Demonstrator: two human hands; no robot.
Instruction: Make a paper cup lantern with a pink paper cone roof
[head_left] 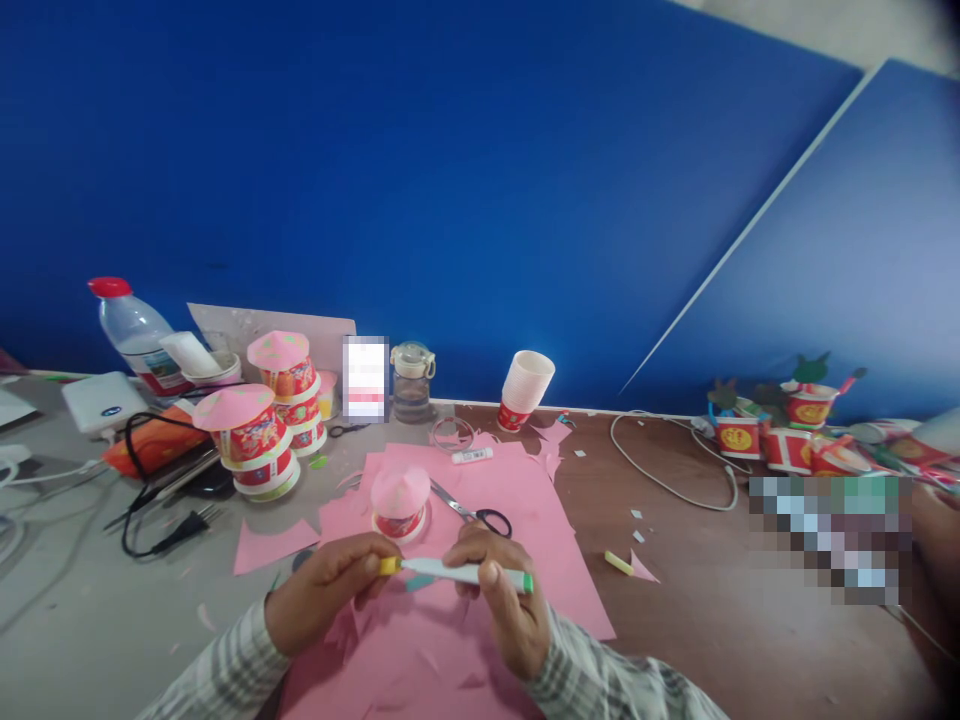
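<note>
My right hand (502, 590) is closed round a white marker pen (472, 573) with a green end, its narrow tip pointing left. Between the thumb and fingers of my left hand (341, 580) is a small yellow piece (389, 566), right at the pen's tip; whether the two touch I cannot tell. Just beyond my hands stands a small red and white paper cup (400, 522) topped by a pink paper cone (401, 490). Scissors (472, 510) with black handles lie open to its right. Pink paper sheets (555, 580) spread beneath my hands.
At left are stacked cups with pink cone tops (255, 440), a plastic bottle (139, 335) and a black plug cable (180, 530). Behind stand a glass jar (412, 385), a glue stick (472, 456) and nested paper cups (527, 388). Another person's hand (937, 530) is at far right.
</note>
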